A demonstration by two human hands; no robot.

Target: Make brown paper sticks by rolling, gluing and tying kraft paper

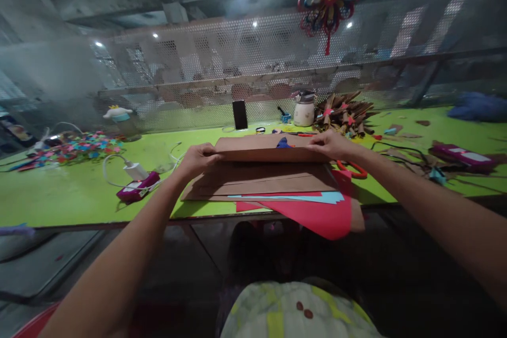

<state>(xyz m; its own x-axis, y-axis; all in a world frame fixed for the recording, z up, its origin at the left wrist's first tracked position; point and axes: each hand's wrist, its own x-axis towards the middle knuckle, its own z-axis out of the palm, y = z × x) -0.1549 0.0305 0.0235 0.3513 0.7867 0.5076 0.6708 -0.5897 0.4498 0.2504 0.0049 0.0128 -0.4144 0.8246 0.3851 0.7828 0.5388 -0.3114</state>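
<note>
A sheet of brown kraft paper [261, 155] is lifted along its near edge, above a stack of brown sheets [265, 179] on the green table. My left hand [202, 158] pinches the sheet's left end. At its right end, the fingers of my right hand [327, 145] are closed on the same edge. Red paper [320, 216] sticks out beneath the stack and hangs over the table's front edge, with light blue paper [328, 197] above it. A small dark blue thing [282, 143] shows behind the raised edge, partly hidden. Orange-red scissor handles [354, 170] lie by my right wrist.
Colourful paper cut-outs [87, 147] and a purple power strip [138, 187] are on the left. Behind stand a phone [240, 114], a pale jug [304, 109] and a pile of brown paper pieces [348, 113]. Cables and another purple power strip [463, 156] lie right.
</note>
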